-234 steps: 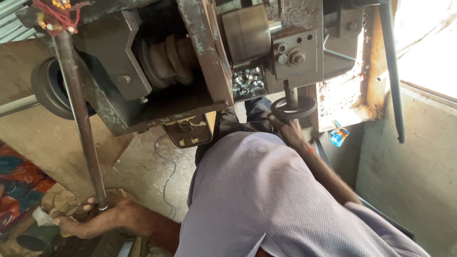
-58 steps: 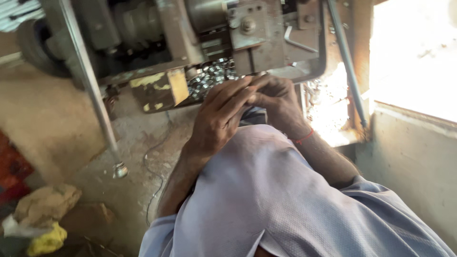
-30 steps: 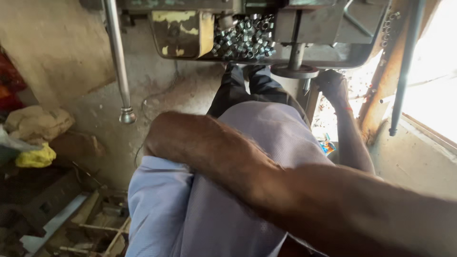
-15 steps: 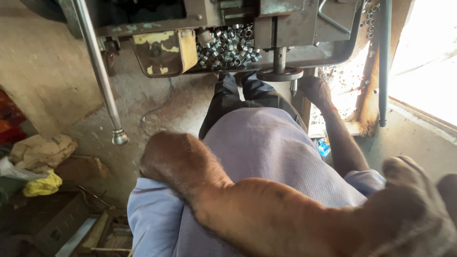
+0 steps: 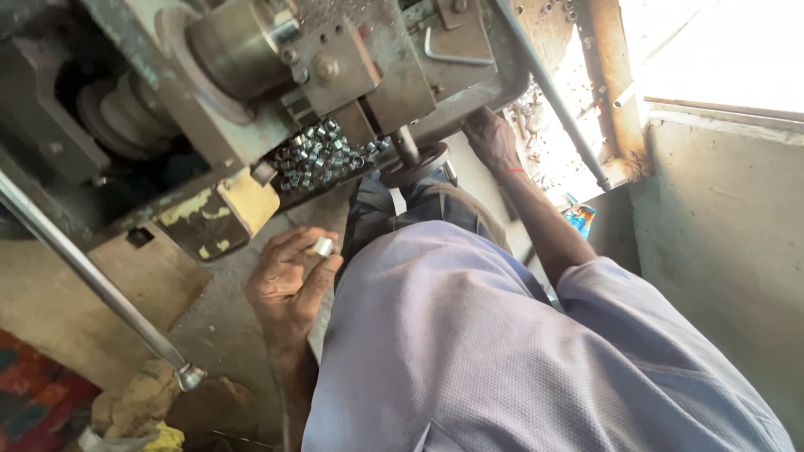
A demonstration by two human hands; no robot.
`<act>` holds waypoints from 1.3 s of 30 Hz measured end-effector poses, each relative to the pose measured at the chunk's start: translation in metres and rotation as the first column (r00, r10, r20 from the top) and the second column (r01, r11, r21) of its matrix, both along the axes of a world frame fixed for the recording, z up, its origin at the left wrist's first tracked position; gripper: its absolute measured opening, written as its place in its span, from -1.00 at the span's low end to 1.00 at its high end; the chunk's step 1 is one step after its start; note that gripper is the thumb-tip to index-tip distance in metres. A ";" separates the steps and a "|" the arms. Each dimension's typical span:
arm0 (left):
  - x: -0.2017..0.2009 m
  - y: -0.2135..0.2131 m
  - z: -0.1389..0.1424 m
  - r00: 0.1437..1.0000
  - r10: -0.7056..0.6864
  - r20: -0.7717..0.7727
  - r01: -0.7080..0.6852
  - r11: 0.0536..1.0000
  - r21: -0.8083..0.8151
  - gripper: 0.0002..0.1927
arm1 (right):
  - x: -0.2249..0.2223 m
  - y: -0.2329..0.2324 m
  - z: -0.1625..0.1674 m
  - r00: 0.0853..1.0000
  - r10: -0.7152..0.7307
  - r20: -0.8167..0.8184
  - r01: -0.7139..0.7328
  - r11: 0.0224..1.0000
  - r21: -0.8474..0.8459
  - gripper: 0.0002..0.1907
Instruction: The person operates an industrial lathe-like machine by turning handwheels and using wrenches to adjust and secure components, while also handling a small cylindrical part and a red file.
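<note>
My left hand (image 5: 289,280) is raised below the machine and pinches a small shiny metal ring (image 5: 323,246) between thumb and fingers. Just above it lies a heap of several similar metal rings (image 5: 322,156) in the machine's tray. My right hand (image 5: 492,141) reaches up to the right edge of the grey metal machine (image 5: 335,63) and rests against its underside beside a round handwheel (image 5: 416,164). My pale lilac shirt (image 5: 502,351) fills the lower middle of the view.
A long steel lever (image 5: 92,280) with a knobbed end slants down at the left. A second rod (image 5: 553,92) slants down at the right by a rusty window frame (image 5: 615,100). Rags (image 5: 134,410) lie on the concrete floor. A concrete wall (image 5: 729,251) stands to the right.
My left arm has swung away from in front of the camera and down to the left; its hand now holds a metal ring below the tray. My right hand stays at the machine.
</note>
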State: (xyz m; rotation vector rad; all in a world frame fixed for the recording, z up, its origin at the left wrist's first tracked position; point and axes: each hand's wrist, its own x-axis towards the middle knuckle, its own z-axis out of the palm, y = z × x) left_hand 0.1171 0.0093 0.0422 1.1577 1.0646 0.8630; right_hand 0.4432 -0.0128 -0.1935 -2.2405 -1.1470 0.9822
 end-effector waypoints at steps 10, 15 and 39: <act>-0.032 -0.049 -0.073 0.964 0.258 0.057 -0.220 0.904 -0.367 -0.57 | -0.020 0.075 -0.039 0.635 0.478 0.607 -0.635 0.770 0.056 -0.54; -0.029 -0.042 -0.066 0.965 0.260 0.040 -0.229 0.906 -0.356 -0.51 | -0.033 0.093 -0.023 0.888 0.437 0.142 -0.458 0.866 0.203 -0.62; 0.003 0.020 -0.061 0.845 0.071 0.530 0.014 0.988 -0.155 -0.49 | -0.049 -0.034 0.181 0.805 -0.038 -0.592 0.403 0.768 0.498 -0.84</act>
